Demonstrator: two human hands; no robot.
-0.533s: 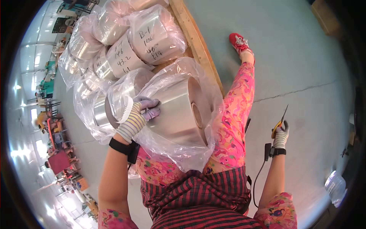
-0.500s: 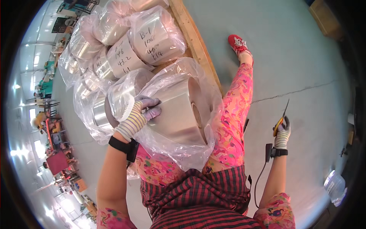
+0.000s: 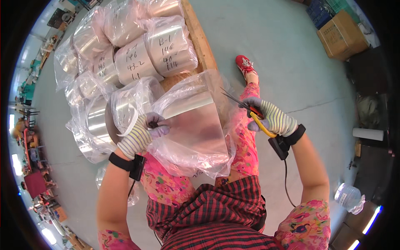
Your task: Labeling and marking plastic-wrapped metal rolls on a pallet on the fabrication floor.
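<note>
The gloved left hand pinches the left edge of the silvery film, its fingers nearly together, on the near roll in open clear plastic. To the right, the gloved right hand has its fingers curled round yellow-handled scissors, blades slightly apart; more wrapped rolls lie far left along a wooden platform.

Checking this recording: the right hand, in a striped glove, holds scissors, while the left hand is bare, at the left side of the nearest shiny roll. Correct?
Not quite: the left hand isn't bare; the head view shows it in a striped glove. It is at the left side of the nearest shiny roll, and the gloved right hand holds scissors.
</note>
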